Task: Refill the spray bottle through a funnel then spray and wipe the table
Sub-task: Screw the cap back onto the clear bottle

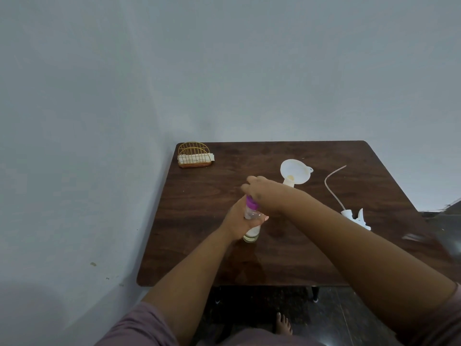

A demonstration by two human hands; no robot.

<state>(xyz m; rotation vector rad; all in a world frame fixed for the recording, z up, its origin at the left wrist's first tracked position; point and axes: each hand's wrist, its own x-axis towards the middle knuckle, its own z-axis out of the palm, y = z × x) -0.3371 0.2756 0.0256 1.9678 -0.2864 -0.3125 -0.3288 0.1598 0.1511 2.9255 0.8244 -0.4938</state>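
**Both hands on the bottle, mid-tabletop**

Our left hand wraps around the body of a small clear bottle, fingers curled over its front, holding it upright on the dark wooden tabletop a little left of centre. Our right hand comes in from above and sits over the bottle's purple cap; its fingers curl down at the cap, though we cannot tell how firmly they grip it, since the hand hides the top. The right forearm crosses the tabletop diagonally from the near right corner and covers part of the surface behind it.

Just beyond the right hand, towards the far edge, a white funnel lies tipped on its side, mouth facing us, its spout hidden behind our wrist. Towards the right edge lies the white spray head with its long dip tube curving towards the far edge, well apart from the bottle. At the far left corner stands a gold wire holder with white napkins in it.
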